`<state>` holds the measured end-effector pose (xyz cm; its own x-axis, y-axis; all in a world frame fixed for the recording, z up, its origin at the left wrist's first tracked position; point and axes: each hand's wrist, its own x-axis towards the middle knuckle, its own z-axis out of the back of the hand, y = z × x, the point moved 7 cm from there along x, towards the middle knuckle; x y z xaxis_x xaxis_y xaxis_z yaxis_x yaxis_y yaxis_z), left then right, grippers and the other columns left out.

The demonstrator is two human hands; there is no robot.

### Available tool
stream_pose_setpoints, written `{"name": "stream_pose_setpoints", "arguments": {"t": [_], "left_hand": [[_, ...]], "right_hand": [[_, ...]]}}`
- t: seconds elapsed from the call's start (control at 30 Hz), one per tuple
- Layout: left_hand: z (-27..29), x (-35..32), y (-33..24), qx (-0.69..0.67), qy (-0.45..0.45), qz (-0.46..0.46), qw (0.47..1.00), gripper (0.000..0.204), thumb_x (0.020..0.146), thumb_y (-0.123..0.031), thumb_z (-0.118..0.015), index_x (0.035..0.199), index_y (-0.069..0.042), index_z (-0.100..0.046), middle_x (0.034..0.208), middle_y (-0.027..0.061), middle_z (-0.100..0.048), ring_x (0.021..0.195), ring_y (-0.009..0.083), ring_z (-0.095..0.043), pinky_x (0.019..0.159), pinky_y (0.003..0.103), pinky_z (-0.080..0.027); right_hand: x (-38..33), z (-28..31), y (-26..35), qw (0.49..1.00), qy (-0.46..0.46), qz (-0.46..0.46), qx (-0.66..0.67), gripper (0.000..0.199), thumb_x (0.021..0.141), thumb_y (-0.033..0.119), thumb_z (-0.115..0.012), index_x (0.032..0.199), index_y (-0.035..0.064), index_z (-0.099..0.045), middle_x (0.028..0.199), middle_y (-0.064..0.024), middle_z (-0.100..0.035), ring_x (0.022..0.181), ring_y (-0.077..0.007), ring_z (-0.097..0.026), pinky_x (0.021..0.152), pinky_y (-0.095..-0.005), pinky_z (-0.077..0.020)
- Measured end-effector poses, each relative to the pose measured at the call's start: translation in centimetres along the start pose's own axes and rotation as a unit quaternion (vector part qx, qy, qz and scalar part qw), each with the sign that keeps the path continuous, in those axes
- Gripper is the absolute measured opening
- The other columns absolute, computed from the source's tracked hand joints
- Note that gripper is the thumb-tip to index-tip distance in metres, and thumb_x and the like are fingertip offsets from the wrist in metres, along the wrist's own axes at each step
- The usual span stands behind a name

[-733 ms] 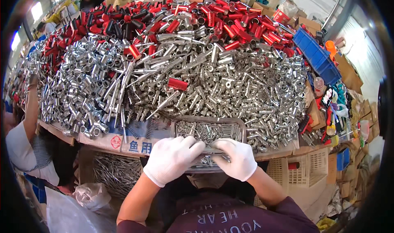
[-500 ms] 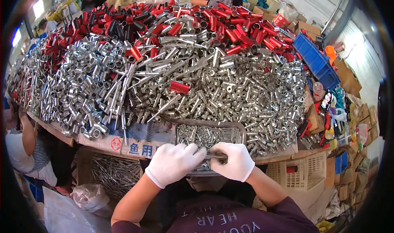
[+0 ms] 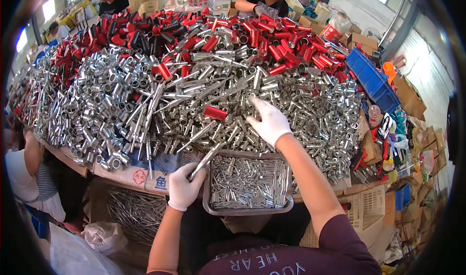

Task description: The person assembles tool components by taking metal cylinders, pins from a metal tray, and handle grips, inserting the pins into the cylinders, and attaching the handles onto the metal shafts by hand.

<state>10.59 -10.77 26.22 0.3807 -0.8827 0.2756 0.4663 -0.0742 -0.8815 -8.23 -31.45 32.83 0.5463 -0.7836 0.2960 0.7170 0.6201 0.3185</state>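
Observation:
My left hand, in a white glove, is closed around a slim silver metal tube left of the tray. The tube slants up and to the right, over the tray's left corner. My right hand, gloved as well, reaches over the middle of the heap of metal fittings. Its thumb and fingers are apart, with nothing visible between them. A grey tray at the table's near edge holds many small metal pins and screws. Just left of my right hand lies a red tube on the heap.
Silver collars are piled at the left, red sleeves at the back. A blue bin stands at the right. Below the table's left side, a box holds thin metal rods. Co-workers sit across the table and at the left.
My hands were together above the tray and have separated. The left has moved left with the tube; the right has reached forward over the heap and opened. The tray now shows fully.

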Motion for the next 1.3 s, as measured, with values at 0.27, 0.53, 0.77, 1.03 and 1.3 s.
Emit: {"name": "stream_pose_setpoints", "arguments": {"t": [0.27,0.53,0.77,1.03,1.3], "left_hand": [[0.6,0.0,1.7,-0.028,0.021,0.117,0.993,0.024,0.086,-0.014,-0.069,0.099,0.006,-0.07,0.075,0.009,-0.07,0.07,0.0098,-0.062,0.066,0.028,-0.05],[0.5,0.2,2.2,-0.047,0.046,0.094,0.993,0.027,0.085,-0.019,-0.072,0.101,0.003,-0.072,0.075,0.0084,-0.071,0.068,0.0083,-0.061,0.063,0.026,-0.049],[-0.9,-1.1,-6.2,0.017,0.239,-0.028,0.971,0.04,0.077,-0.021,-0.081,0.107,0.003,-0.071,0.082,0.0175,-0.072,0.071,0.0207,-0.071,0.069,0.031,-0.054],[-2.6,-0.3,-9.1,0.159,0.276,-0.184,0.93,0.042,0.076,-0.027,-0.078,0.113,-0.009,-0.07,0.078,0.0119,-0.067,0.066,0.031,-0.067,0.062,0.039,-0.054],[5.8,15.9,0.2,0.063,-0.018,0.052,0.996,0.047,0.085,-0.042,-0.069,0.088,0.005,-0.069,0.071,0.0115,-0.068,0.058,0.0173,-0.062,0.058,0.031,-0.049]], "right_hand": [[1.1,2.5,-2.3,0.988,-0.031,-0.069,0.134,0.031,0.085,0.022,-0.071,0.11,0.0032,-0.069,0.096,-0.0136,-0.072,0.083,-0.0223,-0.069,0.079,-0.0342,-0.0545],[-3.8,3.9,1.7,0.968,0.166,0.008,0.187,0.031,0.085,0.019,-0.069,0.114,0.0074,-0.069,0.109,-0.0125,-0.07,0.099,-0.0226,-0.066,0.09,-0.0349,-0.0533],[-10.8,2.0,6.5,0.922,0.269,0.114,0.254,0.03,0.084,0.017,-0.072,0.111,0.0051,-0.069,0.1,-0.0152,-0.07,0.091,-0.027,-0.069,0.082,-0.0344,-0.054],[-14.3,-1.2,4.4,0.893,0.258,-0.125,0.346,0.028,0.088,0.015,-0.067,0.113,0.0013,-0.067,0.087,-0.0113,-0.071,0.077,-0.0149,-0.066,0.072,-0.0294,-0.052],[-16.5,-1.4,0.2,0.944,-0.01,-0.162,0.288,0.017,0.084,0.01,-0.07,0.098,0.0022,-0.073,0.083,-0.0112,-0.072,0.068,-0.0138,-0.067,0.064,-0.0266,-0.0524]]}}
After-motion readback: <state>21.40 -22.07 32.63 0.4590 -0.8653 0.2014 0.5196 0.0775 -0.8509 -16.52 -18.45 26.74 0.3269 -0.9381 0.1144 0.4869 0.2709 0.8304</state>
